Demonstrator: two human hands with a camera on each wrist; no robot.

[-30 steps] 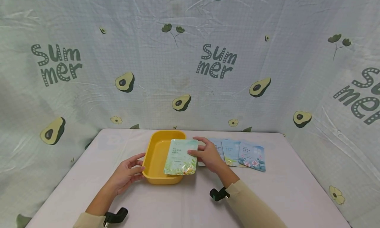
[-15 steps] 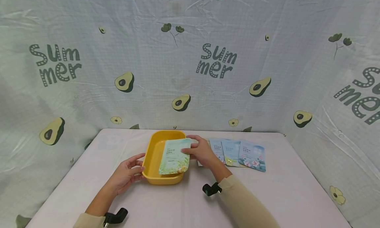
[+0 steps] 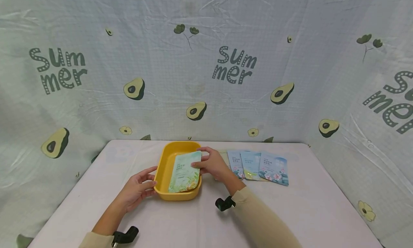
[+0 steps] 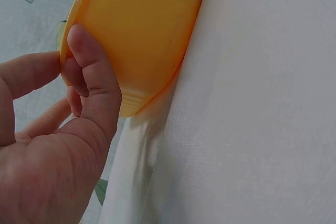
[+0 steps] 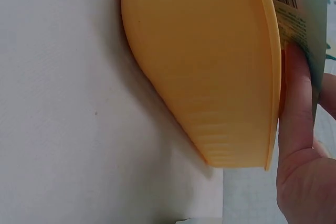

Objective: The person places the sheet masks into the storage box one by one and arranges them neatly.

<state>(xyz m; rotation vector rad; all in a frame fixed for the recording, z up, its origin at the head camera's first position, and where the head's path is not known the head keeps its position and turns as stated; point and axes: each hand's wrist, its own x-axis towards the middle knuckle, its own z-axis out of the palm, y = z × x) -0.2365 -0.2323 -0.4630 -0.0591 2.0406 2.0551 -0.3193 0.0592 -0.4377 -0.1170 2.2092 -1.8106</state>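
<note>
A shallow yellow plastic tray (image 3: 177,196) lies on the table. My left hand (image 3: 138,189) pinches its left rim; in the left wrist view, thumb and fingers of that hand (image 4: 73,124) meet at the edge of the tray (image 4: 142,30). A flat light green packet (image 3: 184,172), printed with flowers, slants over the inside of the tray. My right hand (image 3: 214,165) pinches the packet by its right edge, above the tray's right rim. The right wrist view shows the back of the packet (image 5: 310,14) with a barcode, fingers close by the tray wall (image 5: 205,66).
To the right of the right hand, several flat packets overlap in a row, among them a blue one (image 3: 234,162), a blue-yellow one (image 3: 250,165) and a flowered blue one (image 3: 274,169). A printed cloth (image 3: 167,79) hangs behind the white-covered table (image 3: 206,223).
My right hand has carried the green packet left and lower, from over the tray's right side to within its rim. The left hand has stayed on the tray.
</note>
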